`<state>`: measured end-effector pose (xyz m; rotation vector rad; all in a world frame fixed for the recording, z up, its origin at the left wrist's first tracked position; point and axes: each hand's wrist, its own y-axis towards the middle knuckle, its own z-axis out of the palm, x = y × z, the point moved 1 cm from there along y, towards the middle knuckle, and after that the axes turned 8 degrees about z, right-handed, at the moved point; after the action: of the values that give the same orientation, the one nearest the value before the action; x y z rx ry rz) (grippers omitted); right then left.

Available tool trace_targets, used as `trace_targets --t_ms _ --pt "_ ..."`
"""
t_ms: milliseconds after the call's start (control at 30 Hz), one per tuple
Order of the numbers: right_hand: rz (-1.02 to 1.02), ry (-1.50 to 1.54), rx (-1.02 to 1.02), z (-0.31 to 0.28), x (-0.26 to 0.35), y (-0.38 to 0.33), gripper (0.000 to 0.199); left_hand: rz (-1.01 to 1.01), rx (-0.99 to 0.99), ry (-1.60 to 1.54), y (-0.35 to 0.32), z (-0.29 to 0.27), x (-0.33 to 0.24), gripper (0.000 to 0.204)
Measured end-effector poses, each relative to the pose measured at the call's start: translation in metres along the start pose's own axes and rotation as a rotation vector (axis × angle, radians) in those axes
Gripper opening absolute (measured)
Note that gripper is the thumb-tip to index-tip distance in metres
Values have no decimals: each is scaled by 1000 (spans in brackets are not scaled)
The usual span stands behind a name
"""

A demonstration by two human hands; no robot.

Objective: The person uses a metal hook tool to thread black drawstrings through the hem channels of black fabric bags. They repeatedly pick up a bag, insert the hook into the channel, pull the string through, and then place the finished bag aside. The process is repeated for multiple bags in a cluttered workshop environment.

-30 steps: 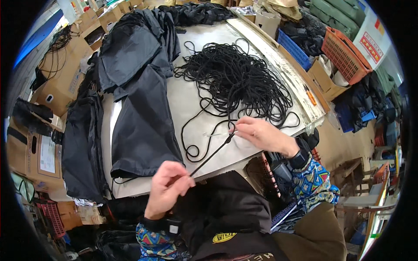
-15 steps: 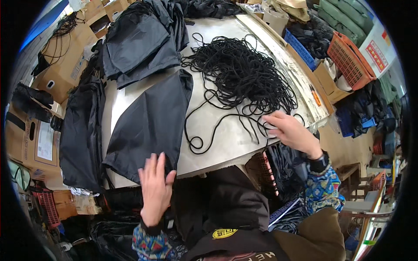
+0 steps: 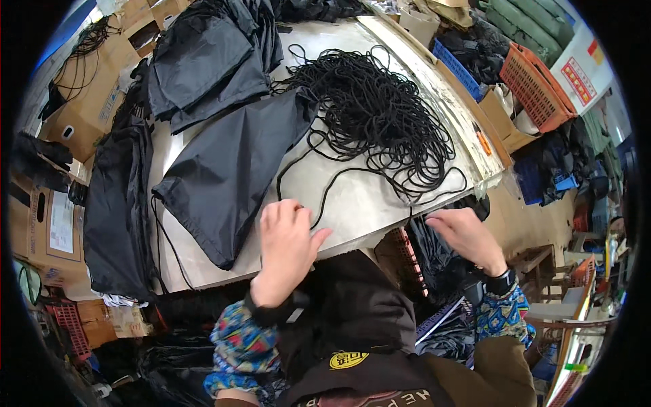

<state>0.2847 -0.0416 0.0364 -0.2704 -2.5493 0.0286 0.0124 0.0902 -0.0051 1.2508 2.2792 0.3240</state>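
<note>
My left hand (image 3: 288, 237) is over the near part of the table, fingers bent and thumb apart. Strands of black cord (image 3: 325, 200) run under and beside its fingers; I see no firm hold on them. Just past the table's front edge, my right hand (image 3: 466, 236) has thumb and fingertips pressed together. What they hold, if anything, is too small to make out; a strand of cord dips over the edge close by. The cord's large tangled pile (image 3: 373, 108) lies farther back. Left of it a black fabric bag (image 3: 227, 169) lies flat, narrow end toward the pile.
More black bags are stacked at the far left (image 3: 203, 68), and others hang over the left edge (image 3: 119, 210). An orange cutter (image 3: 483, 144) rests on a wooden strip along the right side. Beyond stand an orange basket (image 3: 536, 88) and cardboard boxes (image 3: 88, 95).
My left hand has left the bag and moved right, over the cord strands. The bag's near corner has swung left. My right hand has drawn back from the cord pile past the table edge.
</note>
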Motion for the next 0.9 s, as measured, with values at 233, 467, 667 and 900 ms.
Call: trace_targets --t_ms 233,467,667,900 --pt "-9 362 444 14 60 -3 34 -197 129 -953 -16 11 -55 9" --pt "216 514 -174 10 13 23 15 -614 295 -1139 -75 -98 -17 15" --pt "128 72 -355 -9 -18 36 23 -544 -705 -1261 -186 -146 0 13" --pt "-391 472 551 50 133 15 21 -739 -22 -1617 -65 -68 -45 15"
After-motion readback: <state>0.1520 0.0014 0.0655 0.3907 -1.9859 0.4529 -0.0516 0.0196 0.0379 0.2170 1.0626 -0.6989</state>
